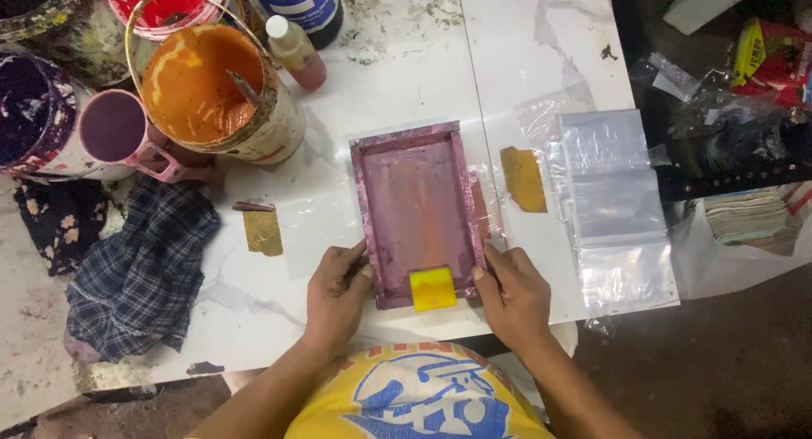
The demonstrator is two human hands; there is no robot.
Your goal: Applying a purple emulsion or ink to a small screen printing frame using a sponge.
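A small pink-stained printing frame (418, 209) lies flat on the white table (397, 75). A yellow squeegee block (432, 288) rests inside the frame at its near end. My left hand (337, 297) grips the frame's near left corner, thumb on the rim. My right hand (513, 295) holds the near right corner the same way. A clear plastic sheet lies under the frame.
An orange paint can (211, 92) with a stick, a pink mug (118, 130), a purple paint tub (30, 109) and a small bottle (296, 52) stand at the back left. A checked cloth (139, 270) lies left. A stack of clear bags (613, 202) lies right.
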